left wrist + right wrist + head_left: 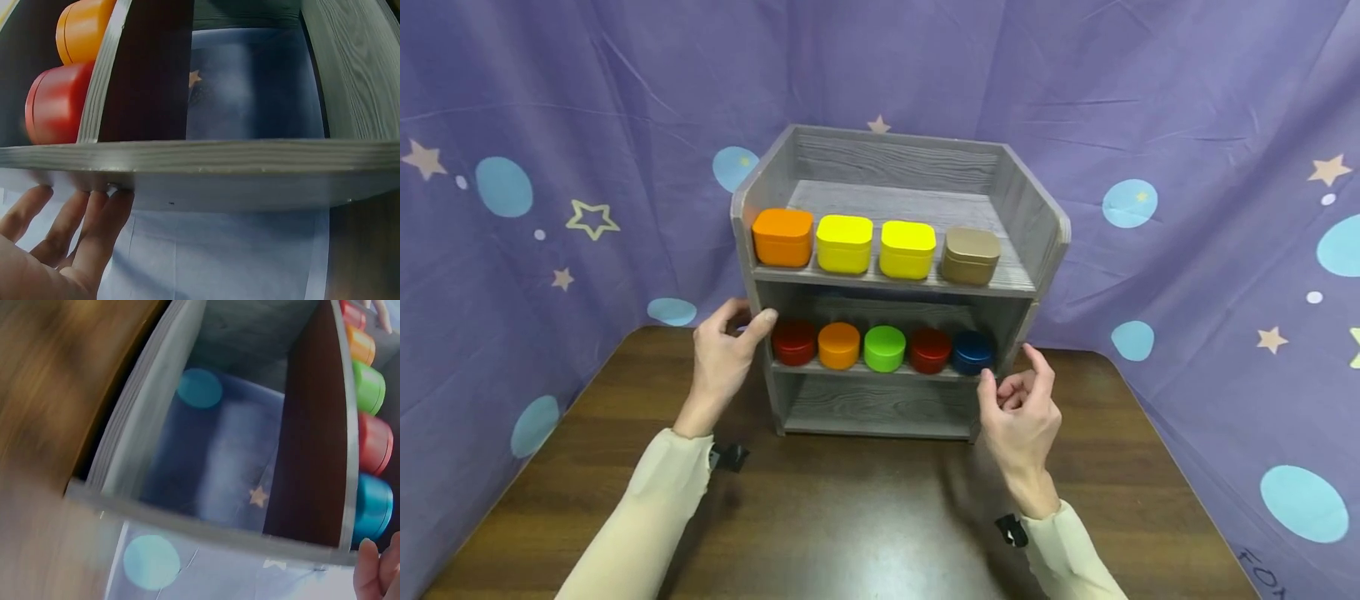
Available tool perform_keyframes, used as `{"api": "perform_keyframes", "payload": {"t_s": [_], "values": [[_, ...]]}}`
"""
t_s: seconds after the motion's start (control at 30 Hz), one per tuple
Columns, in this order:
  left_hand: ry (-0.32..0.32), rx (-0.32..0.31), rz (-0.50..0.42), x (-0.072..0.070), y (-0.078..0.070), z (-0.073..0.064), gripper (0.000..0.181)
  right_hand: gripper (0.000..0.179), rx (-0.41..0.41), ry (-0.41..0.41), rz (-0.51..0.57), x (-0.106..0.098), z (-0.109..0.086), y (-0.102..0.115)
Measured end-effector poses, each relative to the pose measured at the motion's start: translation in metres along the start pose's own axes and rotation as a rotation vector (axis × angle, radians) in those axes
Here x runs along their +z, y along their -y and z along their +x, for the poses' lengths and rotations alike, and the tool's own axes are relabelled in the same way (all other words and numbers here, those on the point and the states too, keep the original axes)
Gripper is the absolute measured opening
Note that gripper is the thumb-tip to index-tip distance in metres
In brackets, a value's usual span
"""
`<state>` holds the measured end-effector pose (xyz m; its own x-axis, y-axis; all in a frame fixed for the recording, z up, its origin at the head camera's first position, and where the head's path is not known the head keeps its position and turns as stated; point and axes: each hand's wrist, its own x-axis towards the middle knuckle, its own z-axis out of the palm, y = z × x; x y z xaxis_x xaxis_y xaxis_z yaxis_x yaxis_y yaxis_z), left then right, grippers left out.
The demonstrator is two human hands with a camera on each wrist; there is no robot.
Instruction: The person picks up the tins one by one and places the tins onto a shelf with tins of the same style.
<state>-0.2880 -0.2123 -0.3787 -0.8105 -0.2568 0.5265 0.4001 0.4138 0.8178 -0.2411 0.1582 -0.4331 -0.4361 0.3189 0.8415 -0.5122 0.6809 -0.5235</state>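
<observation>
A grey wood-grain shelf unit stands on the brown table. My left hand is at its left side, fingertips against the outer face of the side panel and thumb by the front edge. At the right side is my right hand, index finger stretched along the outer side, thumb tip right at the panel's front edge, other fingers bent. Round tins fill a row on the middle shelf: red, orange, green, red and blue.
Along the top shelf's front edge sit rounded rectangular boxes: orange, yellow, yellow and brownish gold. A purple curtain with stars and dots hangs behind and beside the table.
</observation>
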Motion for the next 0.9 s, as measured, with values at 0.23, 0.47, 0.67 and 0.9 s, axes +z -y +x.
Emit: {"api": "perform_keyframes", "payload": {"t_s": [0.23, 0.47, 0.67, 0.9], "values": [[0.148, 0.027, 0.107, -0.022, 0.002, 0.005, 0.023, 0.039, -0.072, 0.015, -0.019, -0.004, 0.006, -0.022], [0.182, 0.138, 0.296, -0.039, 0.006, 0.011, 0.03, 0.03, -0.173, -0.023, 0.041, -0.004, 0.012, -0.041], [0.219, 0.218, 0.356, -0.054, 0.012, 0.017, 0.033, 0.029, -0.264, 0.042, 0.038, -0.005, 0.026, -0.052], [0.267, 0.24, 0.562, -0.074, 0.017, 0.022, 0.043, 0.034, -0.321, 0.202, -0.066, -0.013, 0.047, -0.068]]}}
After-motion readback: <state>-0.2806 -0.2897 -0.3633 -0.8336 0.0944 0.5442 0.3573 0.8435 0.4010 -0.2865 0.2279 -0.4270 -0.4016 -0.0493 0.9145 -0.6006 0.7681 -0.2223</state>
